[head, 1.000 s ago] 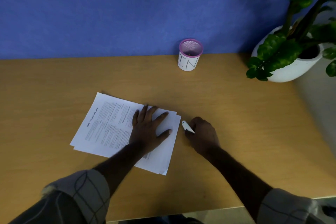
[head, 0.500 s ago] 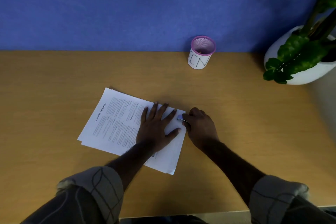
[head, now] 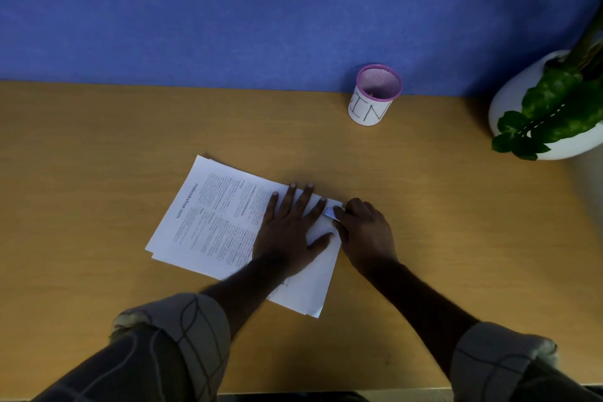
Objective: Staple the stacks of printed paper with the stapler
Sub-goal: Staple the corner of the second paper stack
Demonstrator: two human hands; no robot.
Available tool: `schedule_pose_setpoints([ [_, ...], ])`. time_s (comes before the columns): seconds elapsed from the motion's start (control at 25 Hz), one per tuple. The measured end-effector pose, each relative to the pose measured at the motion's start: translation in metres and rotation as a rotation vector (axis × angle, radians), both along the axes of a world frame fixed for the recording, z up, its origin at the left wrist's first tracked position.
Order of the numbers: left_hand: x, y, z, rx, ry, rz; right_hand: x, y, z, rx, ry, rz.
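Observation:
A stack of printed paper (head: 208, 222) lies slanted on the wooden desk (head: 98, 147), its sheets slightly fanned. My left hand (head: 290, 232) presses flat on the stack's right half, fingers spread. My right hand (head: 365, 235) is closed around a small pale stapler (head: 330, 213), whose tip sits over the stack's upper right corner. Most of the stapler is hidden inside the fist.
A pink-rimmed mesh cup (head: 375, 93) with a white label stands at the back against the blue wall. A white pot with a green plant (head: 551, 114) sits at the desk's right end. The desk's front edge is near my sleeves.
My right hand has slid left with the stapler, from beside the stack onto its upper right corner. My left hand has stayed pressed on the paper.

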State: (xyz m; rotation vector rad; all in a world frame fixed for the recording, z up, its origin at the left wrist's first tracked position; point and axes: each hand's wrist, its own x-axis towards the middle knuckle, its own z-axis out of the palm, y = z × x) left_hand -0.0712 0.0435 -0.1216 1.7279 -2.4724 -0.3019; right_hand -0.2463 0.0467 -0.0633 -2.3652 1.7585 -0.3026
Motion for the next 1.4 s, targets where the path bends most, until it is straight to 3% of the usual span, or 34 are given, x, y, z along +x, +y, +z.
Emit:
schedule_pose_setpoints([
  [0.32, -0.001, -0.001, 0.0, 0.003, -0.007, -0.008, -0.006, -0.009, 0.004, 0.002, -0.007, 0.06],
  [0.8, -0.002, -0.001, 0.009, 0.043, -0.012, 0.01, 0.0, -0.006, -0.001, 0.074, -0.226, -0.116],
  [1.04, 0.0, -0.002, 0.006, 0.016, -0.006, 0.008, 0.001, -0.005, -0.012, -0.01, -0.036, -0.051],
  [1.4, -0.002, -0.002, 0.002, -0.007, 0.012, 0.03, -0.009, -0.007, -0.016, -0.176, -0.008, 0.096],
])
